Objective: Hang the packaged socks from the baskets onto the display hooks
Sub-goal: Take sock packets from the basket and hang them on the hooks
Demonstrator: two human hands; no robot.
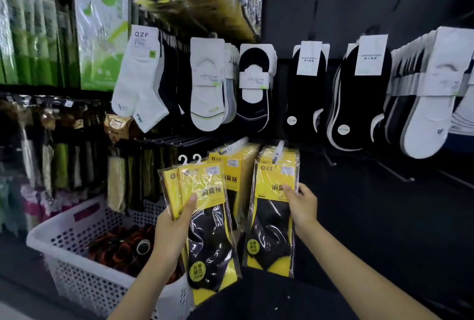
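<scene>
I read "QZF" on header card of white ankle socks (139,81), upper row. I read "消臭袜" in black on yellow card of sock packs in left hand (205,217); same characters on hung yellow packs behind (232,178). On hung pack at right hand (273,214) I make out only "消臭", rest covered by fingers. Green round stickers low on both front packs: print too small. White bands on black no-show socks (306,94): small print unreadable.
</scene>
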